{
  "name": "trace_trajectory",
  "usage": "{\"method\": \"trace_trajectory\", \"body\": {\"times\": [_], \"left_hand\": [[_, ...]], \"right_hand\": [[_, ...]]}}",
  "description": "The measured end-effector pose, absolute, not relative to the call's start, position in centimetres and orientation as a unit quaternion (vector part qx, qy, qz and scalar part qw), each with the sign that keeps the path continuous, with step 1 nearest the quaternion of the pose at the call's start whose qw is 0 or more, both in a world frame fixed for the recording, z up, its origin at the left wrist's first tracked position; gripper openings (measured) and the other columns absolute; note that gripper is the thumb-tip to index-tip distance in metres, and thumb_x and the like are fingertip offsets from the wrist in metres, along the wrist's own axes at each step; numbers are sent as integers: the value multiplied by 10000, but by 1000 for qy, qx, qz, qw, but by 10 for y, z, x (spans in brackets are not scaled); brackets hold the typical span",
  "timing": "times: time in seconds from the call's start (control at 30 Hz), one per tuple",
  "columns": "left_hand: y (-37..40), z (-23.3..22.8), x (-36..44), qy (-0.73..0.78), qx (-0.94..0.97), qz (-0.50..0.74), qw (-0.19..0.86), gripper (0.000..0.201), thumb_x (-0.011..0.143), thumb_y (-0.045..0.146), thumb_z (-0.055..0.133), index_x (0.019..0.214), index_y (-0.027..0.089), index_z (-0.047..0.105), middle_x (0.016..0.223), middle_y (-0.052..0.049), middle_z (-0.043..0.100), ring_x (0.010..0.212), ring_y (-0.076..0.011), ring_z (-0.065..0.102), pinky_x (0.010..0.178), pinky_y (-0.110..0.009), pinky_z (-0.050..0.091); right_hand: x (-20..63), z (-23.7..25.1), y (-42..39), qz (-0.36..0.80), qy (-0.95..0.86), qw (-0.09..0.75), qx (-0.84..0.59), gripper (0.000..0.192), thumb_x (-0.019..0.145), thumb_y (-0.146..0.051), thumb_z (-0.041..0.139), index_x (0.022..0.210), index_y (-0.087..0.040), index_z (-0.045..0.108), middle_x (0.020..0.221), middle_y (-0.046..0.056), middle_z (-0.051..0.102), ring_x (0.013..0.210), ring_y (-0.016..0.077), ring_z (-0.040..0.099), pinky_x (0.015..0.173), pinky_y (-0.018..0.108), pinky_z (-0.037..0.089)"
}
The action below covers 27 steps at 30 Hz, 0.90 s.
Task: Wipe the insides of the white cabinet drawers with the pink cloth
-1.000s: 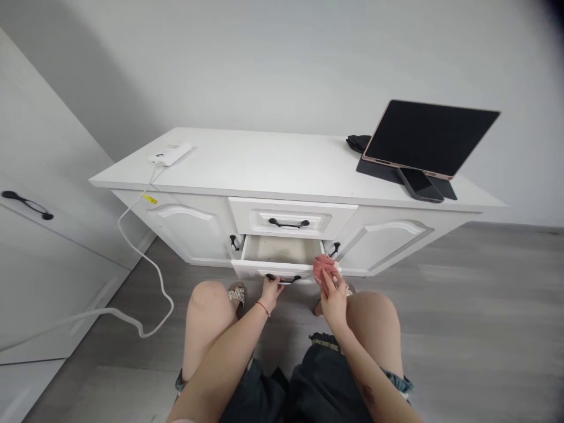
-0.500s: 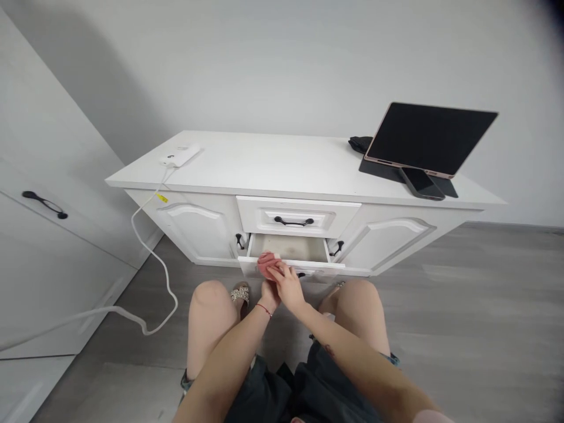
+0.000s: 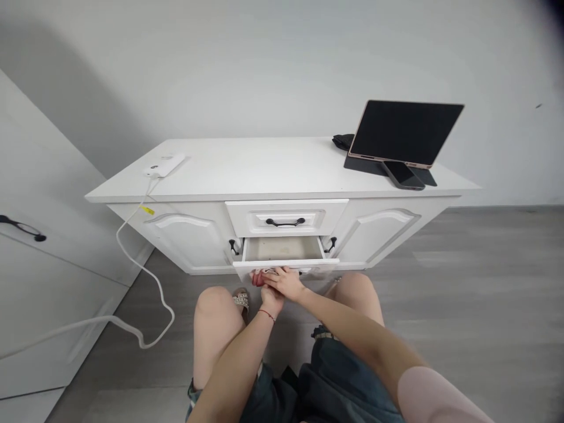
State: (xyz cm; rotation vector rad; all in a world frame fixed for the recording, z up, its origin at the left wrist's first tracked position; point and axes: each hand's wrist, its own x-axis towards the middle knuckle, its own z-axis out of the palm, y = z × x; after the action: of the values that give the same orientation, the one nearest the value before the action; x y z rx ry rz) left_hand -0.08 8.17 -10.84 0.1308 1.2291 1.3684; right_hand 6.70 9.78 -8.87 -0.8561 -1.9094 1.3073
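In front of a pulled-out lower drawer [image 3: 317,262], both hands are together on a small bundle of reddish-pink cloth [image 3: 257,278]. My left hand [image 3: 272,299], with a thin red string on its wrist, holds the bundle from below. Over the top lies my right hand [image 3: 288,284], its fingers closed on the cloth and hiding part of it. The bundle is just on my side of the drawer's front panel. Only the bare pale bottom shows inside the drawer.
A shut upper drawer [image 3: 286,218] sits above, with cabinet doors on both sides. On the white cabinet top [image 3: 247,170] are a white device [image 3: 165,165] with a cable, a propped tablet [image 3: 405,134], a phone [image 3: 403,175] and a black item [image 3: 342,141]. My knees flank the drawer.
The hands and cloth have lowered from the drawer's front edge to just before its panel. My right hand now covers more of the cloth. The view has shifted slightly right.
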Motion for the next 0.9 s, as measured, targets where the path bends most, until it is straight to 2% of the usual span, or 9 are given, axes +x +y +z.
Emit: {"method": "trace_trajectory", "body": {"times": [0.13,0.2,0.33,0.53,0.63,0.8,0.9], "left_hand": [[79,-122,-9,479,-30,596,644,235,787,110,366,786,192,587,827,-79,634,844,-174,637,756,-287,524],[81,-125,-8,471,-60,593,650,205,767,128,392,778,188,587,768,-72,622,758,-156,629,706,-261,522],[83,-126,-3,485,-84,582,647,148,777,176,423,707,185,552,672,-47,581,602,-130,570,590,-240,494],[85,-128,2,499,-77,579,640,154,807,171,473,658,198,501,663,1,569,600,-93,559,626,-210,488],[91,-133,3,515,-63,573,634,152,815,139,487,680,195,529,679,4,580,603,-78,560,623,-181,477],[98,-142,7,551,-44,567,611,169,785,62,534,677,191,530,668,18,578,591,-60,555,629,-154,469],[99,-142,9,560,-37,568,602,171,794,60,538,683,190,532,671,24,585,588,-53,557,630,-149,472]], "right_hand": [[90,-103,90,222,-879,212,-366,383,867,-159,479,1208,-310,567,1347,-27,518,1097,249,423,960,447,302],[98,-110,87,150,-893,186,-382,425,883,-177,475,1276,-333,512,1375,-31,492,1065,250,430,918,433,326],[129,-122,83,84,-885,177,-421,429,883,-187,481,1272,-362,517,1356,-30,513,1041,248,433,872,414,347],[201,-132,73,37,-818,199,-539,431,865,-158,439,1225,-364,558,1281,-4,563,994,253,433,835,412,351],[220,-141,70,21,-763,232,-603,450,841,-125,393,1210,-318,563,1274,39,535,989,259,425,843,420,353],[231,-163,83,39,-534,398,-745,418,781,-104,342,1162,-162,504,1092,130,501,980,261,424,884,441,352],[222,-177,90,64,-459,440,-769,387,772,-131,338,1147,-128,433,1054,147,473,1021,287,427,893,494,340]]}}
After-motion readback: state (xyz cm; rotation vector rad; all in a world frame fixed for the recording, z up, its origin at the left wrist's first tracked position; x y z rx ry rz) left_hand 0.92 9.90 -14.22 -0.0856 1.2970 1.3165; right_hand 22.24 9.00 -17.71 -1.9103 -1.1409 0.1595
